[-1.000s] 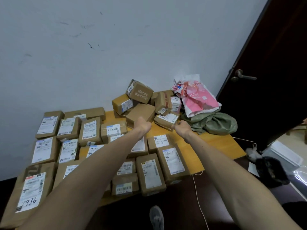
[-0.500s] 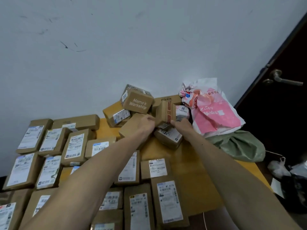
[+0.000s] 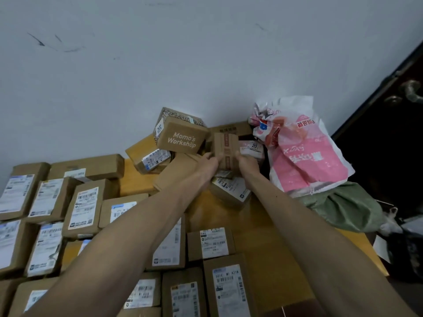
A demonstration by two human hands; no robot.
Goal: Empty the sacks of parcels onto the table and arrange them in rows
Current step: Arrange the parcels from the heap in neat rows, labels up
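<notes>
Your left hand (image 3: 207,162) and right hand (image 3: 246,159) meet at the loose pile at the back of the table (image 3: 229,218), close to the wall. Both hands grip one small taped box (image 3: 225,146). It stands upright on its end in the pile, with a strip of red-printed tape running down its face. The fingers of your left hand curl round its left edge. The thumb and fingers of your right hand curl round its right edge.

Location of adjacent items:

- The "Momo's Workshop" box (image 3: 180,139) sits tilted, just left of the taped box and touching it.
- A labelled carton (image 3: 230,191) lies directly below the taped box, between your forearms.
- A small parcel marked "20" (image 3: 253,147) sits just right of the taped box, behind your right hand.
- A pink and white mailer bag (image 3: 304,161) leans at the right end of the pile, on top of a crumpled green sack (image 3: 348,207).

The rows of parcels (image 3: 83,208) lie flat, labels up, across the left and near parts of the table, under your forearms.
</notes>
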